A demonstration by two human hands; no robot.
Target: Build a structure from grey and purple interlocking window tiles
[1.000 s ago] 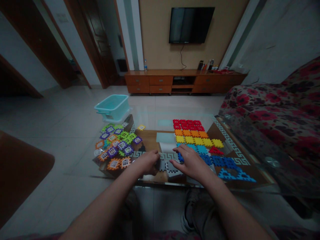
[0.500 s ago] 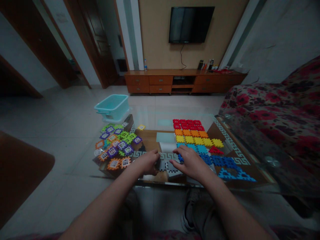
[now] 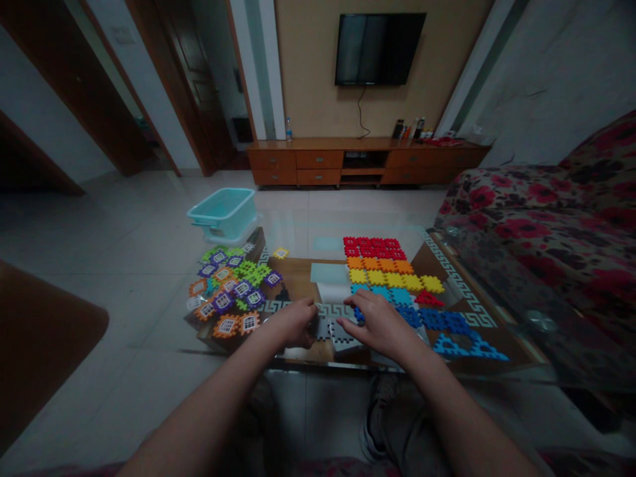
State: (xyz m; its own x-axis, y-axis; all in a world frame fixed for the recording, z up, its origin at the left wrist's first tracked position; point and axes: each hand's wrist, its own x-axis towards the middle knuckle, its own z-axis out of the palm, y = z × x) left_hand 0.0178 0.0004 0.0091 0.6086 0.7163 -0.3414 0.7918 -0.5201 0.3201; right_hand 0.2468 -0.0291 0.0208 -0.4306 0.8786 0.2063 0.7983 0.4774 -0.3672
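My left hand is low over the glass table's near side, its fingers curled at the edge of a grey toothed building tile. A second grey tile lies just right of it. Over that one's right side my right hand rests with thumb and forefinger apart, the thumb tip near the tile. The right palm hides part of the dark blue tiles. Beyond it are rows of light blue tiles, yellow tiles, orange tiles and red tiles.
A mixed pile of purple, green and orange window tiles covers the table's left side. One yellow tile lies apart. Blue triangular pieces are at right. A turquoise bin stands past the far left corner, and a floral sofa at right.
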